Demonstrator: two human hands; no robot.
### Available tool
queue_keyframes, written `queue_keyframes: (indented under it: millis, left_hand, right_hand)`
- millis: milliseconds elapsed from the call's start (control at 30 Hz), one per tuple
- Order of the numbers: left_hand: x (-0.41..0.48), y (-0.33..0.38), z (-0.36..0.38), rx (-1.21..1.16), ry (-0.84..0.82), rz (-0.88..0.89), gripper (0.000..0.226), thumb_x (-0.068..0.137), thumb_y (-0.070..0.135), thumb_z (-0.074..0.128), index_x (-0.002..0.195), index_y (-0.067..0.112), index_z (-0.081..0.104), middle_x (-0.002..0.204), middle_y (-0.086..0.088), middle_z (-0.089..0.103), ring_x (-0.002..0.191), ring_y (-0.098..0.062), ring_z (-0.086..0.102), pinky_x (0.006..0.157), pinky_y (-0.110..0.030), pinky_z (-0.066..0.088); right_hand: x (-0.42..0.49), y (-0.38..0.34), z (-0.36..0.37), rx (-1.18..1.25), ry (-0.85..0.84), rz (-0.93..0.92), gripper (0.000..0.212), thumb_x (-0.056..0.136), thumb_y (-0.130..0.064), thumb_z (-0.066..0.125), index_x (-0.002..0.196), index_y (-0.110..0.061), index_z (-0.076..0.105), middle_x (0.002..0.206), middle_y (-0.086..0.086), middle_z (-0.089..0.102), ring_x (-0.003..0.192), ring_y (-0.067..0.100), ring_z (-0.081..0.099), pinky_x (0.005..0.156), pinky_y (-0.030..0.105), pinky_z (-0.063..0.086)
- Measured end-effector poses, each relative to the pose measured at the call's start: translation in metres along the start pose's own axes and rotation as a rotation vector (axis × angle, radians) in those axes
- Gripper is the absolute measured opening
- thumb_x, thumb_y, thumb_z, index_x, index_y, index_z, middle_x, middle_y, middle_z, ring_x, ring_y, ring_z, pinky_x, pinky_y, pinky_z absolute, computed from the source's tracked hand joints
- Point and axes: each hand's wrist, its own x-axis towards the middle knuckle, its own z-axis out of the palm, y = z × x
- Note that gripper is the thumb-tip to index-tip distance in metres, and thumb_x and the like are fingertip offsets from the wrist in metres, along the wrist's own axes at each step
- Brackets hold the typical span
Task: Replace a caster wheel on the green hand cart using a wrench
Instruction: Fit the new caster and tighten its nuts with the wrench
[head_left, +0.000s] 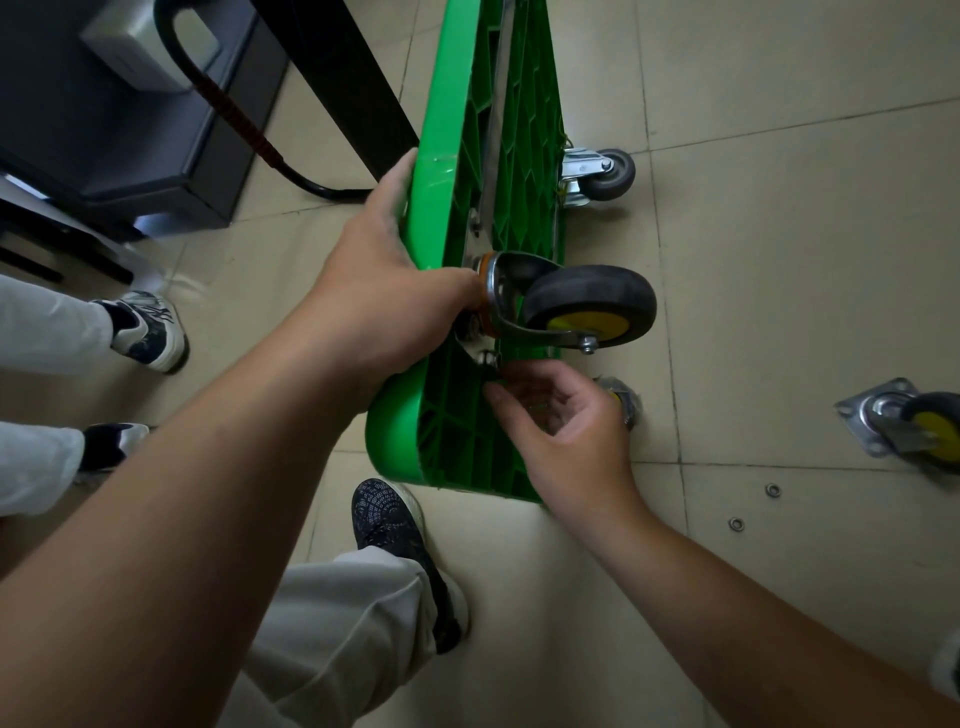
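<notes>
The green hand cart (452, 415) stands on its edge on the tiled floor, ribbed underside facing right. A caster wheel (587, 306) with a black tyre and yellow hub sits against the underside on its metal bracket. My left hand (384, 291) grips the cart's edge, fingers curled round it beside the caster's mounting plate. My right hand (561, 415) pinches a small bolt or nut (489, 358) just below the plate. No wrench is in view.
A second caster (914, 426) lies loose on the floor at the right, with two washers (773, 489) near it. A grey-wheeled caster (602, 174) is mounted further up the cart. Another person's feet (145, 332) stand left. A dark cabinet (156, 130) is upper left.
</notes>
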Motion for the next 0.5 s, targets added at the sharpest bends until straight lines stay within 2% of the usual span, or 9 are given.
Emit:
queue_keyframes:
  millis: [133,333,500]
  left_hand:
    - [-0.0002,0.0001,0.0006,-0.010,-0.007,-0.003,0.089,0.085,-0.007,0.070,0.153,0.039,0.037,0.073,0.018,0.070,0.065,-0.004,0.072,0.052,-0.019,0.055]
    - [-0.0004,0.0003,0.0002,-0.008,-0.006,0.000,0.089,0.084,-0.008,0.070,0.153,0.038,0.038,0.071,0.022,0.070,0.066,-0.003,0.072,0.053,-0.018,0.055]
    - [-0.0006,0.0000,0.0013,-0.006,-0.003,-0.001,0.090,0.084,-0.007,0.070,0.153,0.040,0.037,0.078,0.017,0.070,0.067,-0.002,0.072,0.054,-0.018,0.055]
  right_hand:
    - [0.0018,-0.0008,0.0000,0.015,0.004,-0.062,0.022,0.089,-0.008,0.073,0.106,-0.021,0.068,0.092,0.004,0.072,0.088,0.021,0.070,0.080,0.030,0.058]
    - [0.0061,-0.0014,0.0062,0.047,0.050,-0.019,0.012,0.089,-0.008,0.073,0.095,-0.017,0.070,0.087,0.004,0.075,0.084,0.018,0.072,0.078,0.027,0.058]
    - [0.0058,-0.0023,0.0045,0.080,0.047,-0.042,0.014,0.090,-0.006,0.072,0.098,-0.017,0.069,0.090,0.005,0.073,0.086,0.018,0.071,0.078,0.026,0.057]
